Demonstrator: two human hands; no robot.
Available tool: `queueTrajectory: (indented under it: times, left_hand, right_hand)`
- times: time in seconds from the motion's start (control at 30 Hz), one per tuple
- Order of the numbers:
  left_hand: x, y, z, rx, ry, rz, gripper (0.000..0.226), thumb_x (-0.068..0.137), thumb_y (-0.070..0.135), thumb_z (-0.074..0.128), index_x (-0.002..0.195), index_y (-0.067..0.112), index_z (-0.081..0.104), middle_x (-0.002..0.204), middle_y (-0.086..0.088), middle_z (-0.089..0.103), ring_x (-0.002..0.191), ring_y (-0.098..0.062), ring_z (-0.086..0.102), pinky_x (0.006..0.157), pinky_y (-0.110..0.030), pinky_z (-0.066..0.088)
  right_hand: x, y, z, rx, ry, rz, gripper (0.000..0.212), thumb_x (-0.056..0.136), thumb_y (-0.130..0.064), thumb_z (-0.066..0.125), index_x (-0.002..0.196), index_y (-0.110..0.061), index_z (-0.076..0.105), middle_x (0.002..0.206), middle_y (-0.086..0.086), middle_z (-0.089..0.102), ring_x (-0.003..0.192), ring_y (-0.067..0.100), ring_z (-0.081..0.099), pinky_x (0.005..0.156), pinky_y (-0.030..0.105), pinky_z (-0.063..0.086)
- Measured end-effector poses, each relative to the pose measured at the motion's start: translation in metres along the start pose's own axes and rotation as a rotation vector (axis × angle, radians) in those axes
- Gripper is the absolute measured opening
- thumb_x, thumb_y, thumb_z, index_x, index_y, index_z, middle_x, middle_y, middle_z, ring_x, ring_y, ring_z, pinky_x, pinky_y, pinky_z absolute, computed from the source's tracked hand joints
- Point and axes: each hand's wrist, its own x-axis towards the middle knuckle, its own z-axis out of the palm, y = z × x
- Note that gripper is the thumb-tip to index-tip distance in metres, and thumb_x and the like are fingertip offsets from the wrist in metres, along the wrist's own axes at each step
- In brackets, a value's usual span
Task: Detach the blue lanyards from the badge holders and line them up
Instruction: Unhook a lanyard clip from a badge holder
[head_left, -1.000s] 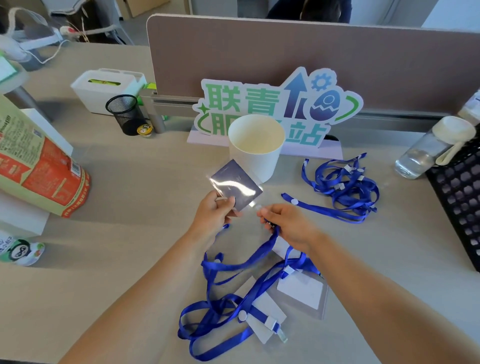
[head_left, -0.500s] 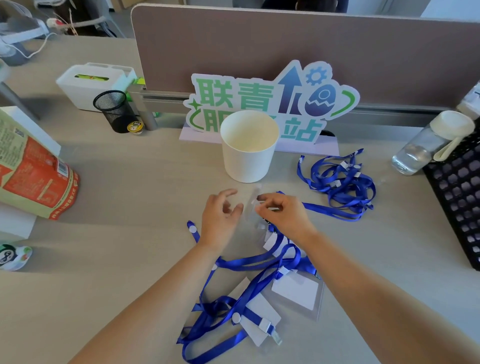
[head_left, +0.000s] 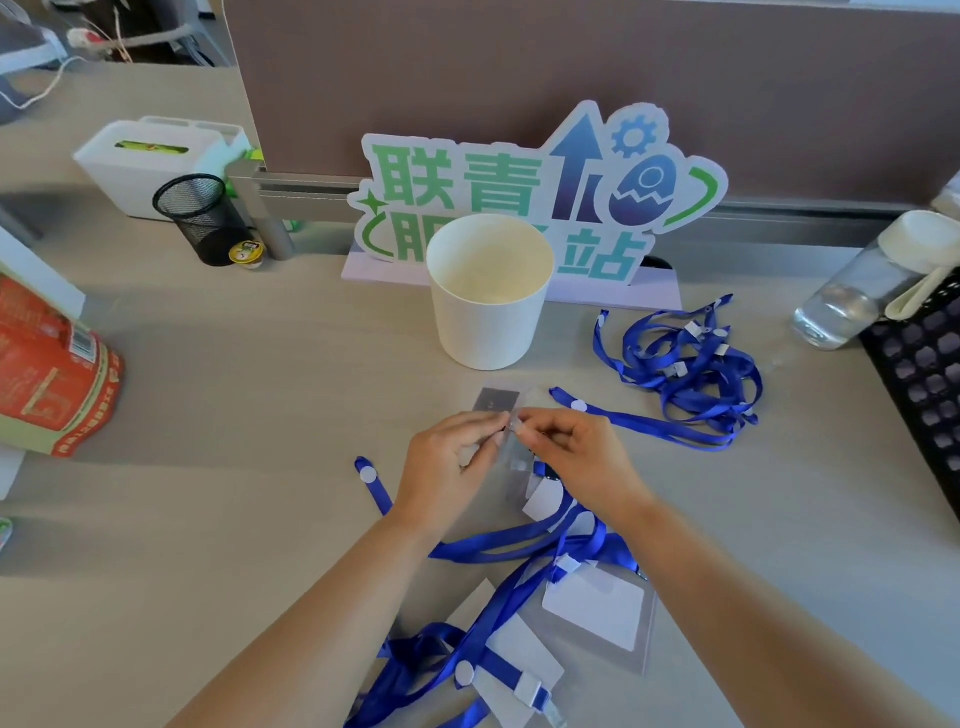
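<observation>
While left grip (head_left: 447, 467), right grip (head_left: 582, 457) pinch badge holder (head_left: 496, 401), cup (head_left: 488, 322) stands just beyond.

Desk (head_left: 234, 415) w/ paper cup (head_left: 488, 322), sign (head_left: 498, 176), lanyard pile (head_left: 691, 374) at rt, badge holders (head_left: 597, 608) near, bottle (head_left: 857, 296), mesh pot (head_left: 200, 218).

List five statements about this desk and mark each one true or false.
1. The left hand and right hand both pinch a clear badge holder. True.
2. The white cup lies on its side. False: it stands upright before the sign.
3. A heap of blue lanyards lies right of the white cup. True.
4. The black mesh pot stands beside the water bottle. False: the pot is far left, the bottle far right.
5. Every badge holder is free of its lanyard. False: a near holder has a strap clipped on.
</observation>
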Motion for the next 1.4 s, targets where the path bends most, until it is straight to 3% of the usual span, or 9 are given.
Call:
queueTrajectory:
  times: [0.13, 0.23, 0.4, 0.6, 0.8, 0.93, 1.07, 1.23, 1.4]
  left_hand:
    - [0.0, -0.004, 0.008, -0.146, -0.017, -0.036, 0.03, 0.081, 0.026, 0.059, 0.11, 0.021, 0.064, 0.104, 0.017, 0.064, 0.098, 0.002, 0.063, 0.086, -0.014, 0.05]
    - [0.0, -0.005, 0.01, -0.147, -0.012, 0.0, 0.029, 0.081, 0.031, 0.054, 0.106, 0.024, 0.066, 0.102, 0.022, 0.063, 0.095, -0.001, 0.064, 0.084, -0.019, 0.052]
    - [-0.009, -0.017, 0.016, -0.121, 0.047, 0.112, 0.021, 0.084, 0.027, 0.057, 0.097, 0.021, 0.072, 0.098, 0.023, 0.066, 0.092, 0.0, 0.064, 0.08, -0.019, 0.052]
    - [-0.033, -0.043, 0.024, -0.17, 0.044, 0.22, 0.024, 0.083, 0.025, 0.06, 0.104, 0.019, 0.068, 0.103, 0.021, 0.065, 0.098, -0.001, 0.064, 0.086, -0.017, 0.05]
    - [-0.041, -0.048, 0.023, -0.205, 0.023, 0.231, 0.025, 0.076, 0.02, 0.071, 0.1, 0.015, 0.068, 0.099, 0.011, 0.066, 0.094, 0.0, 0.065, 0.085, -0.014, 0.049]
    - [-0.047, -0.039, 0.021, -0.212, 0.015, 0.236, 0.022, 0.08, 0.005, 0.068, 0.101, 0.01, 0.068, 0.096, 0.002, 0.068, 0.088, 0.001, 0.065, 0.082, -0.012, 0.049]
    - [-0.054, -0.03, 0.02, -0.204, 0.035, 0.24, 0.021, 0.08, 0.001, 0.067, 0.099, 0.009, 0.068, 0.091, 0.003, 0.068, 0.078, 0.007, 0.064, 0.077, -0.008, 0.048]
    - [-0.057, -0.03, 0.021, -0.2, 0.063, 0.232, 0.018, 0.079, -0.001, 0.068, 0.092, 0.011, 0.07, 0.087, 0.006, 0.068, 0.076, 0.008, 0.064, 0.075, -0.007, 0.047]
    - [-0.056, -0.034, 0.022, -0.094, 0.122, 0.291, 0.016, 0.079, 0.003, 0.069, 0.086, 0.018, 0.069, 0.085, 0.014, 0.066, 0.078, 0.009, 0.064, 0.077, -0.008, 0.048]
  right_hand:
    - [0.004, 0.008, -0.002, -0.053, 0.058, -0.064, 0.014, 0.09, -0.012, 0.056, 0.092, -0.02, 0.068, 0.1, -0.011, 0.066, 0.081, -0.004, 0.063, 0.075, 0.006, 0.049]
    - [0.003, 0.018, 0.0, -0.147, 0.112, -0.196, 0.019, 0.09, -0.008, 0.056, 0.085, -0.024, 0.065, 0.085, -0.009, 0.067, 0.072, 0.008, 0.061, 0.07, 0.012, 0.048]
    - [-0.005, 0.047, 0.006, -0.232, 0.178, -0.39, 0.017, 0.086, -0.005, 0.06, 0.093, -0.015, 0.072, 0.089, -0.035, 0.064, 0.083, -0.008, 0.062, 0.075, 0.006, 0.046]
    - [-0.011, 0.072, 0.011, -0.12, 0.18, -0.517, 0.019, 0.078, -0.007, 0.07, 0.09, -0.02, 0.073, 0.097, -0.013, 0.07, 0.093, -0.003, 0.066, 0.083, 0.012, 0.05]
    - [-0.017, 0.08, 0.018, -0.052, 0.161, -0.56, 0.024, 0.078, -0.002, 0.068, 0.083, -0.024, 0.072, 0.079, -0.026, 0.07, 0.084, -0.005, 0.067, 0.079, 0.01, 0.05]
    - [-0.027, 0.081, 0.019, -0.078, 0.18, -0.639, 0.024, 0.08, 0.001, 0.066, 0.094, -0.017, 0.071, 0.087, -0.022, 0.071, 0.08, -0.009, 0.065, 0.079, 0.008, 0.049]
    - [-0.034, 0.079, 0.023, -0.097, 0.212, -0.672, 0.025, 0.08, 0.002, 0.065, 0.098, -0.015, 0.069, 0.089, -0.01, 0.069, 0.075, -0.013, 0.062, 0.077, 0.006, 0.047]
    - [-0.036, 0.082, 0.026, -0.146, 0.232, -0.667, 0.024, 0.082, -0.002, 0.065, 0.098, -0.019, 0.069, 0.089, -0.019, 0.066, 0.077, -0.014, 0.062, 0.077, 0.003, 0.045]
    - [-0.035, 0.089, 0.034, -0.116, 0.266, -0.661, 0.019, 0.082, -0.004, 0.065, 0.098, -0.012, 0.072, 0.092, -0.014, 0.068, 0.085, -0.012, 0.063, 0.08, 0.005, 0.046]
